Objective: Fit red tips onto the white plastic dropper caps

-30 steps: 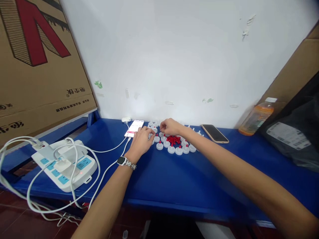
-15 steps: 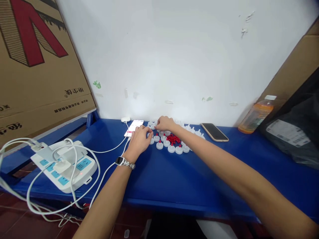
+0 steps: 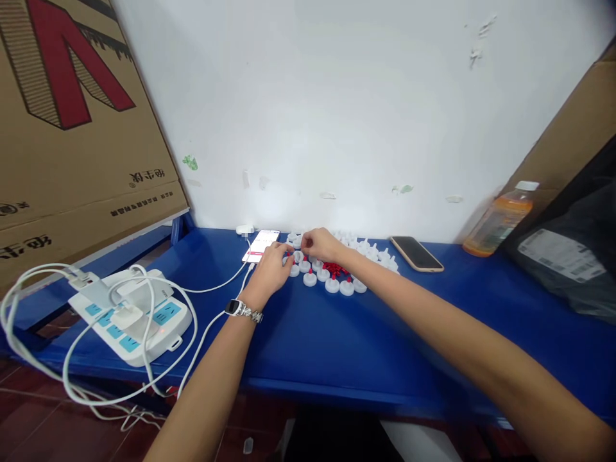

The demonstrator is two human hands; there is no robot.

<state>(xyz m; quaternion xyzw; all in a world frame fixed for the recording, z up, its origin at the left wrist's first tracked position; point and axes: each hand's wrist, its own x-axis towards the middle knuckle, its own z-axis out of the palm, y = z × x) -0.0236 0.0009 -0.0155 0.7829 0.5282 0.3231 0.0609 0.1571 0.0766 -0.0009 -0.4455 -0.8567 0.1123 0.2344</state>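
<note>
Head view, far edge of the desk (image 3: 337, 340): over the last second my left hand (image 3: 270, 268) and right hand (image 3: 321, 244) have closed in together above the white caps (image 3: 332, 285). Both are curled, fingertips pinched; whether either has hold of a cap or a red plug (image 3: 334, 267) I cannot tell. Caps and plugs sit between the two phones, unshifted.

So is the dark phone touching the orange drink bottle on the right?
Apart. In the head view, bare blue table shows plainly between the dark phone and the orange drink bottle.
</note>
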